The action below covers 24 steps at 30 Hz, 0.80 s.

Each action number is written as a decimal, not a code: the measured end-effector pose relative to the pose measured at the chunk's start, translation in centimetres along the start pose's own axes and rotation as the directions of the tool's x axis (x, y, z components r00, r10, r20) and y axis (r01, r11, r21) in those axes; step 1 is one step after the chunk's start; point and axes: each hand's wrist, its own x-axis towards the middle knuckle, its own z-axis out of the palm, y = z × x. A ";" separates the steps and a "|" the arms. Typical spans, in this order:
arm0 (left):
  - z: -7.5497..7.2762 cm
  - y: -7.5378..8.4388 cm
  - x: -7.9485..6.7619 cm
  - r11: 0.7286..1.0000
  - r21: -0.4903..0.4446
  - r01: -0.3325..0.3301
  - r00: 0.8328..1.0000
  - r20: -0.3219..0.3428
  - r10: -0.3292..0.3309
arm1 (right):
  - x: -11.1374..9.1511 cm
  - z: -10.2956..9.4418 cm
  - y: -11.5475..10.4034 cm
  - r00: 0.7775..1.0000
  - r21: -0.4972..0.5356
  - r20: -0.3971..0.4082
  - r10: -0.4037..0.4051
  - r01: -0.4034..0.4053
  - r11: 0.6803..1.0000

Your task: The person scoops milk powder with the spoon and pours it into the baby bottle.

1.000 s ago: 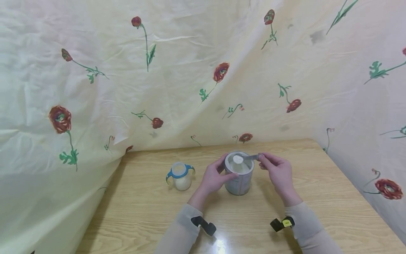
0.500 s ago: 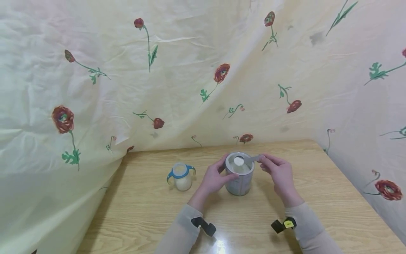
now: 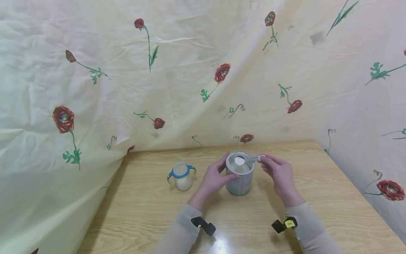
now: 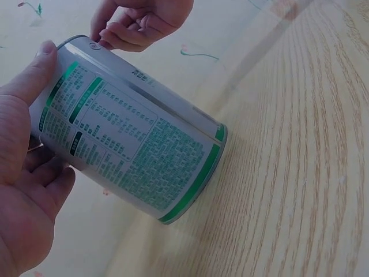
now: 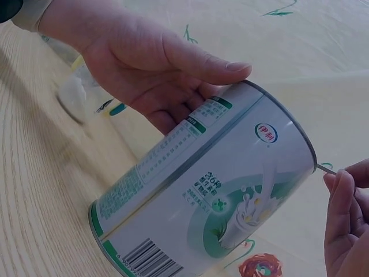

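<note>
My left hand (image 3: 214,178) grips a milk powder can (image 3: 240,185) around its upper side, thumb across the front. The can stands upright on the table, its mouth uncovered. In the left wrist view, the can (image 4: 132,138) shows a white and green printed label. My right hand (image 3: 280,173) pinches the handle end of a measuring scoop (image 3: 252,159) at the can's right rim. White powder (image 3: 239,161) fills the scoop's bowl, which lies within the can's mouth. In the right wrist view, the right fingers (image 5: 341,208) hold the thin handle beside the rim.
A baby bottle (image 3: 183,182) with a blue collar and two handles stands left of the can, holding something whitish. Behind the wooden table (image 3: 142,211) hangs a flower-patterned cloth (image 3: 184,88), which also runs down both sides.
The scoop shifts very slightly at the can's mouth, and its powder surface looks rounder and whiter. The left hand keeps its hold on the can. The head view drifts slightly.
</note>
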 end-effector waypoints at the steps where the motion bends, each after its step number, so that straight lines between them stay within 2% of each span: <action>1: -0.1 0.0 0.0 1.000 -0.003 -0.007 1.000 0.003 0.007 | 0.0 0.0 0.0 1.000 0.009 0.003 0.008 -0.008 1.000; 7: -0.9 0.3 -0.4 1.000 0.001 -0.031 0.999 -0.011 0.031 | -0.1 0.0 -0.3 0.998 0.078 0.034 0.045 -0.047 0.996; 14: -2.2 0.9 -1.2 0.999 -0.018 -0.043 0.997 -0.070 0.041 | -0.2 0.4 -1.0 0.995 0.166 0.077 0.065 -0.077 0.983; 18: -3.1 1.2 -1.7 0.998 -0.034 -0.047 0.993 -0.111 0.043 | -0.3 0.7 -1.3 0.993 0.205 0.085 0.081 -0.097 0.974; 24: -4.8 1.6 -2.6 0.996 -0.048 -0.069 0.989 -0.137 0.062 | -0.4 1.1 -1.5 0.990 0.262 0.088 0.110 -0.129 0.957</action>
